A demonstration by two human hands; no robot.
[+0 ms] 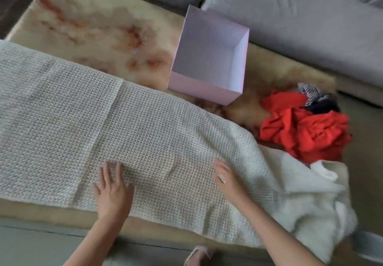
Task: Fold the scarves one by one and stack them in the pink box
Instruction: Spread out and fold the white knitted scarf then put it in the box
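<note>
A long white knitted scarf (128,124) lies spread flat across the rug from the left edge to the lower right, with one end doubled over on the left. My left hand (113,191) rests flat on its near part, fingers apart. My right hand (228,180) lies flat on it further right, fingers spread. The pink box (205,91) stands open and empty behind the scarf. A crumpled red scarf (304,129) lies to the right of the box, with a striped dark scarf (317,99) behind it. A white fluffy scarf (315,209) is bunched at the lower right.
A beige rug with reddish blotches (99,27) covers the floor under everything. A grey sofa (300,23) runs along the back and right. A pink slipper (199,255) shows at the bottom edge.
</note>
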